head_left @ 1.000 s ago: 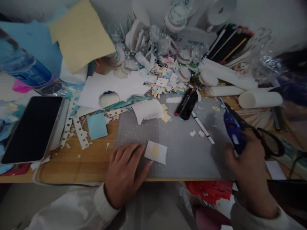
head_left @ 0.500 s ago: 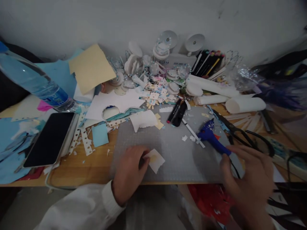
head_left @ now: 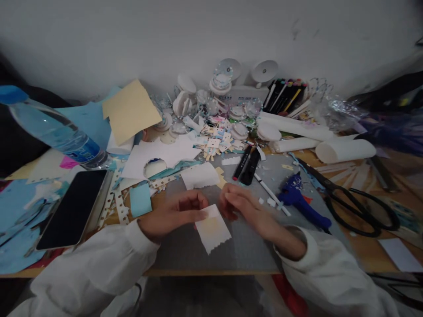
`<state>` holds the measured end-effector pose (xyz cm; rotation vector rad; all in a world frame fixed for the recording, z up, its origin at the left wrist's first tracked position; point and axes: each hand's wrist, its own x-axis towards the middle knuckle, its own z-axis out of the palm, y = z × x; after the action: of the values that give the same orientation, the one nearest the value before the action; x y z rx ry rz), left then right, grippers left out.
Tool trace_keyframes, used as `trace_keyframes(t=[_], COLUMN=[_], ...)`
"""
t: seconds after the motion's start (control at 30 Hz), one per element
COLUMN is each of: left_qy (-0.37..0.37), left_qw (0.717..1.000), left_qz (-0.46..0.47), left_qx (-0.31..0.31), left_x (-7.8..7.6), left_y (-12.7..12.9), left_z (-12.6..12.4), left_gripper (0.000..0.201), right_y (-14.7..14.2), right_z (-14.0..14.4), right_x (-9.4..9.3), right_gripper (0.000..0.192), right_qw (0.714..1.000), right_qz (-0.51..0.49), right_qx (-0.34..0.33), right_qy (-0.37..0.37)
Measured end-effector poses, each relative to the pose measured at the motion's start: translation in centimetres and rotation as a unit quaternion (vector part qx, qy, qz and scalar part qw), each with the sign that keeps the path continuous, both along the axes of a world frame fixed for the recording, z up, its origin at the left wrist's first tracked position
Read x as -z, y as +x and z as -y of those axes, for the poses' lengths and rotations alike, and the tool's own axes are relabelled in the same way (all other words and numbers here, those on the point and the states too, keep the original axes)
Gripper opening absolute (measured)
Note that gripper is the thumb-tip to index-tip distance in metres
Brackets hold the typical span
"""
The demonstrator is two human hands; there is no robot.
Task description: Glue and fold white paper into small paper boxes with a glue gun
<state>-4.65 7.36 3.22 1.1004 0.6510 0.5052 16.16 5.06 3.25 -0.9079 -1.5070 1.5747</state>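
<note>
A small white paper piece [head_left: 213, 228] with a scalloped lower edge and a yellowish patch in its middle is held just above the grey cutting mat [head_left: 251, 246], near the front edge of the desk [head_left: 363, 246]. Its upper left corner is pinched between thumb and fingers of the left hand [head_left: 175, 213], which is closed on it. The right hand [head_left: 243, 207] is curled just beside the paper's upper right corner; whether that corner is actually touched cannot be told, and nothing is seen gripped in it.

To the right, a blue glue gun [head_left: 302, 200] is laid on the mat, with black scissors [head_left: 353, 202] beyond it near the mat's right edge. Behind the hands, markers [head_left: 246, 163] and a torn white sheet [head_left: 200, 175] are spread along the mat's far edge. A phone [head_left: 74, 207] and a water bottle [head_left: 56, 132] are placed well apart on the left. Bare mat is left below and to the right of the paper.
</note>
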Motion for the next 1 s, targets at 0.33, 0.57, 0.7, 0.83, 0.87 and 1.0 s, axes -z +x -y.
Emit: trace_keyframes(t=[0.33, 0.57, 0.7, 0.83, 0.87, 1.0], left_qy=[-0.046, -0.018, 0.008, 0.045, 0.059, 0.121], left_qw=[0.999, 1.000, 0.999, 0.997, 0.995, 0.989], left_qz=[0.017, -0.014, -0.032, -0.031, -0.031, -0.030], left_qx=[-0.016, -0.015, -0.034, -0.061, -0.068, -0.085], left_x=[2.3, 1.9, 1.9, 1.9, 1.9, 1.9], left_y=[-0.1, -0.1, 0.1, 0.1, 0.1, -0.1], left_z=[-0.7, -0.4, -0.1, 0.0, 0.0, 0.1], left_gripper=[0.026, 0.021, 0.023, 0.021, 0.021, 0.018], right_y=[-0.9, -1.3, -1.2, -1.2, -1.2, -1.3], right_z=[0.0, 0.3, 0.6, 0.7, 0.7, 0.8], right_x=[2.6, 2.2, 2.3, 2.6, 2.7, 2.7], right_gripper=[0.033, 0.029, 0.027, 0.024, 0.024, 0.022], right_qw=[0.994, 0.997, 0.996, 0.976, 0.972, 0.973], right_qz=[0.003, 0.003, -0.021, -0.115, -0.127, -0.122], right_qx=[-0.052, -0.027, -0.029, -0.068, -0.075, -0.092], right_qy=[-0.093, -0.068, -0.085, -0.174, -0.184, -0.171])
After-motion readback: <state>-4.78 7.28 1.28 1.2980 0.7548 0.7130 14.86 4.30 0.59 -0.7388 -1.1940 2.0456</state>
